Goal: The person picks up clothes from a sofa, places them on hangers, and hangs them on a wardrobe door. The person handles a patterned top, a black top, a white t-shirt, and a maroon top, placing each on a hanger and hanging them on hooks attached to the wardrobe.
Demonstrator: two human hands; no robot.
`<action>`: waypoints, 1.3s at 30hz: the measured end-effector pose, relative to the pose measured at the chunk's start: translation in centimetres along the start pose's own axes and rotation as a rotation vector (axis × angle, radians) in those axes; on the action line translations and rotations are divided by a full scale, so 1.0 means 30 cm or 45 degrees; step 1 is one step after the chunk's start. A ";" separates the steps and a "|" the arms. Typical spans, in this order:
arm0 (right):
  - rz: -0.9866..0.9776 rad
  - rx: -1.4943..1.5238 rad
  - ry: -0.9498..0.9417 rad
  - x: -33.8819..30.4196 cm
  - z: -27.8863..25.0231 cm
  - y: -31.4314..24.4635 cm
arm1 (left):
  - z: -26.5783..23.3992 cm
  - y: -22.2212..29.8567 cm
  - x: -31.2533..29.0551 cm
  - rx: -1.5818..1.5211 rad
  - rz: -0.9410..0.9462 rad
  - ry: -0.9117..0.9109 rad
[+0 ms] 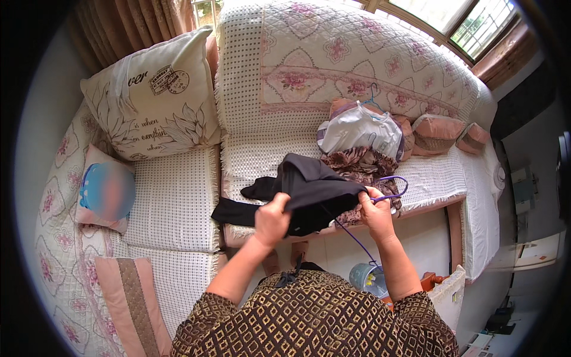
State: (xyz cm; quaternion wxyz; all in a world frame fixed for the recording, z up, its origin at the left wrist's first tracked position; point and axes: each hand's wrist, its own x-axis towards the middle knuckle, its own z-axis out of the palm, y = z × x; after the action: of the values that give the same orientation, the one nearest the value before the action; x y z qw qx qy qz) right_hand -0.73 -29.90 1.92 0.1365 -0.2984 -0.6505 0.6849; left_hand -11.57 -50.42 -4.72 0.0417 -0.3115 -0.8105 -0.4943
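Note:
A black garment hangs stretched between my hands, its sleeves or legs trailing left over the sofa edge. My left hand is closed on its near left edge. My right hand is closed round a purple clothes hanger close to its hook, next to the garment's right end. One thin purple arm of the hanger slants down below the cloth; the other is hidden, seemingly behind the fabric. Just beyond, a brown patterned garment lies on the seat, and a white shirt on a blue hanger rests behind it.
The sofa wears white covers and a floral quilt. A big printed cushion leans at the back left. Pink cushions stand at the right. A clear bin and a wooden stool-like piece are by my right forearm.

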 end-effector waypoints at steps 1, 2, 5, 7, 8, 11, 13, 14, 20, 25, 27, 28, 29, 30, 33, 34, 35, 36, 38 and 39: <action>-0.020 0.046 0.003 0.001 0.004 0.003 | 0.033 0.025 -0.036 -0.132 -0.016 -0.042; -0.039 0.093 0.007 0.003 0.008 0.004 | 0.057 0.054 -0.066 -0.189 -0.052 -0.118; -0.021 0.159 -0.020 -0.013 0.027 -0.021 | 0.077 0.125 -0.090 -0.249 -0.117 -0.078; -0.006 0.229 -0.085 -0.010 0.000 -0.026 | 0.073 0.107 -0.044 -0.256 -0.090 -0.030; 0.003 0.263 -0.116 -0.008 -0.019 -0.028 | 0.044 0.090 -0.027 -0.205 -0.086 -0.065; -0.040 0.221 -0.158 -0.016 -0.079 -0.036 | -0.038 0.049 0.046 -0.610 -0.073 -0.460; -0.031 0.192 -0.232 -0.030 -0.095 -0.054 | -0.042 -0.012 0.061 -0.626 -0.037 -0.210; -0.048 0.129 -0.254 -0.036 -0.099 -0.059 | -0.044 -0.024 0.074 -0.644 -0.095 -0.073; -0.090 -0.124 -0.321 -0.065 -0.127 -0.119 | -0.029 -0.149 0.117 -0.497 -0.137 -0.067; -0.256 -0.405 -0.335 -0.074 -0.174 -0.147 | -0.058 -0.133 0.142 -1.178 -0.316 -0.012; -0.277 -0.561 -0.376 -0.092 -0.187 -0.154 | -0.099 -0.096 0.168 -1.573 -0.504 0.009; -0.288 -0.639 -0.398 -0.103 -0.188 -0.161 | -0.103 -0.103 0.175 -1.582 -0.515 -0.064; -0.278 -0.610 -0.408 -0.114 -0.172 -0.168 | -0.112 -0.115 0.179 -1.590 -0.525 -0.137; -0.293 -0.553 -0.380 -0.118 -0.174 -0.164 | -0.124 -0.125 0.189 -1.597 -0.528 -0.212; -0.346 -0.392 -0.315 -0.134 -0.175 -0.144 | -0.136 -0.161 0.207 -1.399 -0.554 -0.269; -0.332 -0.341 -0.320 -0.138 -0.171 -0.136 | -0.140 -0.180 0.206 -1.349 -0.570 -0.279; -0.318 -0.290 -0.326 -0.140 -0.166 -0.123 | -0.117 -0.243 0.207 -1.132 -0.493 -0.322; -0.296 -0.241 -0.322 -0.142 -0.160 -0.110 | -0.096 -0.239 0.217 -0.938 -0.379 -0.354; -0.243 -0.009 -0.284 -0.135 -0.128 -0.092 | -0.046 -0.186 0.201 -0.950 -0.592 -0.284; -0.223 0.092 -0.238 -0.130 -0.118 -0.087 | -0.006 -0.175 0.188 -0.751 -0.307 -0.026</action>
State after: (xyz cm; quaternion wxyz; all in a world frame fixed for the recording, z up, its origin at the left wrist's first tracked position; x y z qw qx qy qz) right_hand 3.88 -28.97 5.44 0.1452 -0.1704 -0.6588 0.7182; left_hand -19.01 -49.60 -6.58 -0.1175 -0.2170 -0.6637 -0.7061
